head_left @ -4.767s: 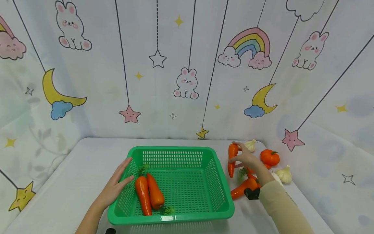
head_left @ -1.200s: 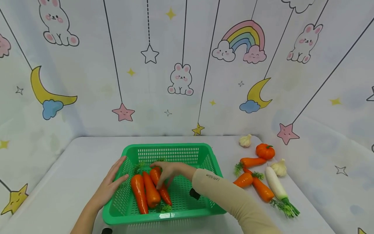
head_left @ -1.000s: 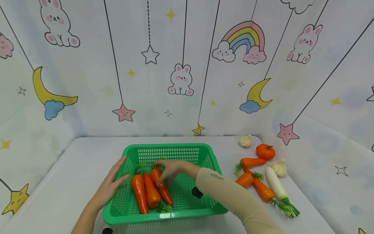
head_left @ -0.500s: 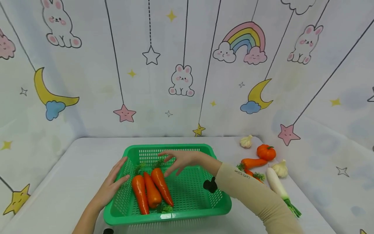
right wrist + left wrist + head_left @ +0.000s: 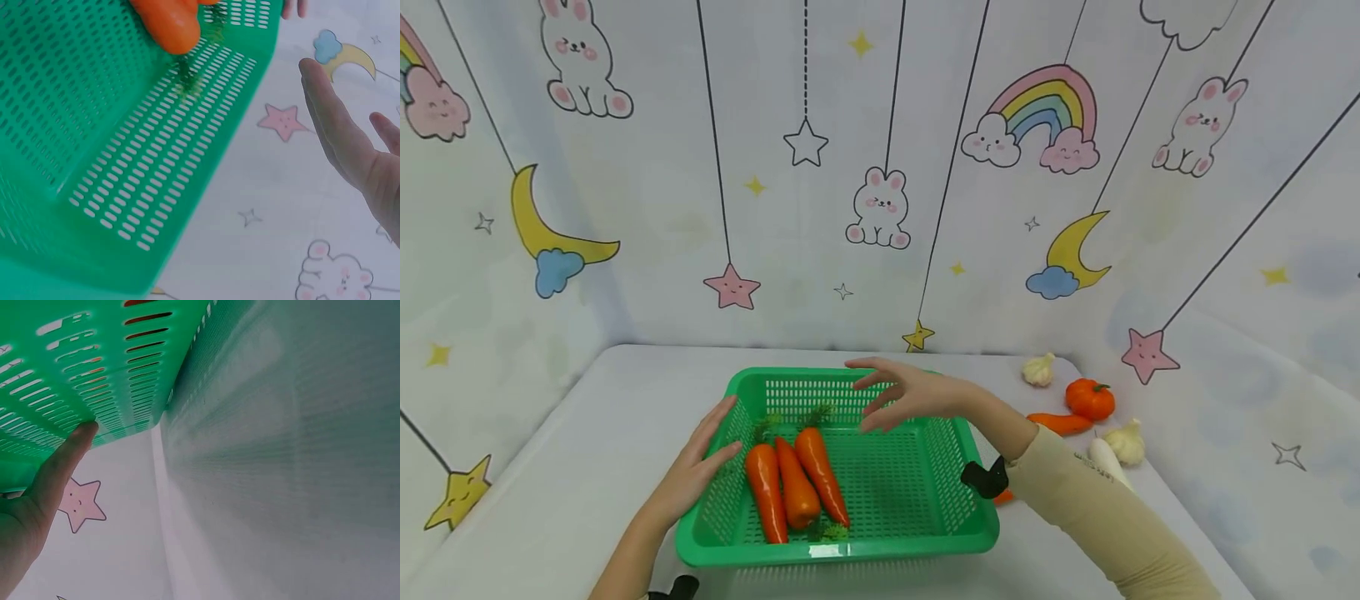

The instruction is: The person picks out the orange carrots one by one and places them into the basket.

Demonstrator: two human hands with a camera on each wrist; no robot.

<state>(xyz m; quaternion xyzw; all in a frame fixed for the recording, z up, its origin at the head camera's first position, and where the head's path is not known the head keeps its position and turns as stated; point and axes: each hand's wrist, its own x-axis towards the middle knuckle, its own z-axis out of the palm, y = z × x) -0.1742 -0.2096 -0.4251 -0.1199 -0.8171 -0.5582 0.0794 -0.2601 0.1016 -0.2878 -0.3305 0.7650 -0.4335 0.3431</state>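
A green plastic basket (image 5: 895, 546) stands on the white table, with three orange carrots side by side in its left half; the rightmost carrot (image 5: 822, 475) has its green top toward the back wall. My left hand (image 5: 688, 471) rests on the basket's left rim, fingers straight; in the left wrist view a finger (image 5: 65, 459) touches the slotted outer wall. My right hand (image 5: 917, 396) is raised over the basket's back right part, fingers spread and holding nothing. In the right wrist view that hand (image 5: 350, 134) is apart from the basket wall.
Right of the basket lie a garlic bulb (image 5: 1038, 370), an orange pumpkin (image 5: 1090, 400), another garlic bulb (image 5: 1125, 442), a carrot (image 5: 1060, 423) and a white radish (image 5: 1107, 460). The right sleeve (image 5: 1112, 508) covers part of this group. A patterned curtain (image 5: 805, 225) hangs behind the table.
The right hand brought a carrot from the right-hand group, laid it beside the other two in the basket, let go, then rose and moved back to the right. The left hand stayed at the rim.
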